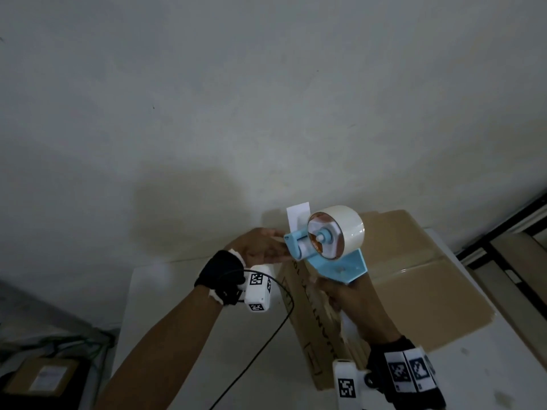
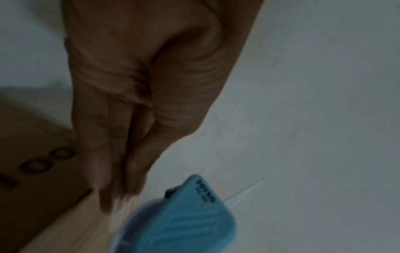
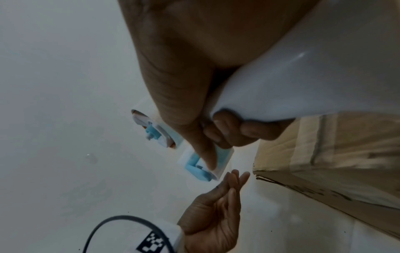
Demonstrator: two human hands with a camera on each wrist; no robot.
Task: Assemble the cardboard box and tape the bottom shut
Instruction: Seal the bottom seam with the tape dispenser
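Cardboard box lies on white table against pale wall.

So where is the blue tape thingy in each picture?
Head view: the tape dispenser sits just right of centre, held up by the right hand.
Left wrist view: its blue body fills the bottom middle, below the left hand.
Right wrist view: it pokes out around the thumb at centre.
Shared landmark: the cardboard box beside it.
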